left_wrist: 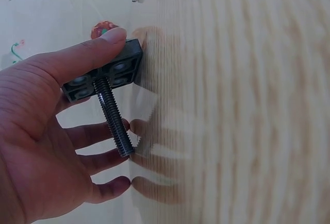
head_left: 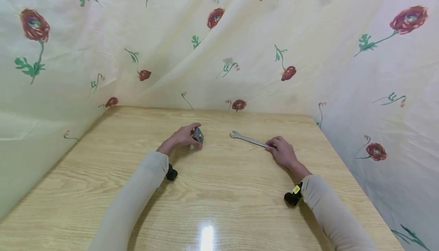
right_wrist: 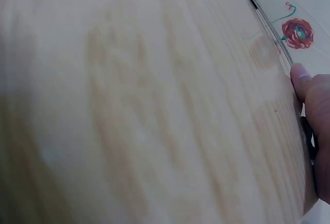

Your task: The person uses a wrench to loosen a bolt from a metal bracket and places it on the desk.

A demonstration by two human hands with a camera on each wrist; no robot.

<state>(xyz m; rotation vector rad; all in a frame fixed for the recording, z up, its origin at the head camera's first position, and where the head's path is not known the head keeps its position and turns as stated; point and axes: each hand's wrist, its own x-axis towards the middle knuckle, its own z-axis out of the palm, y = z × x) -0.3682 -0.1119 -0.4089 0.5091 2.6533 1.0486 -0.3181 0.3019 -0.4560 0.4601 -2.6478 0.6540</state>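
My left hand (head_left: 183, 136) is left of the table's middle, pinching a threaded leveling foot (head_left: 198, 135) between thumb and forefinger. Up close in the left wrist view, the foot's dark angular base (left_wrist: 133, 59) is under the thumb, and its threaded stud (left_wrist: 111, 113) slants down past the other fingers. Over on the right, my right hand (head_left: 282, 152) grips one end of a silver wrench (head_left: 252, 140) lying low at the tabletop. The wrench's open jaw points left, toward the foot. Its other end is hidden by the fingers.
Both hands work over a light wood-grain table (head_left: 212, 182). A pale cloth with red flowers (head_left: 171, 45) hangs along its back and both sides. Black wrist cameras sit at each cuff, the left one (head_left: 172, 172) and the right one (head_left: 293, 197).
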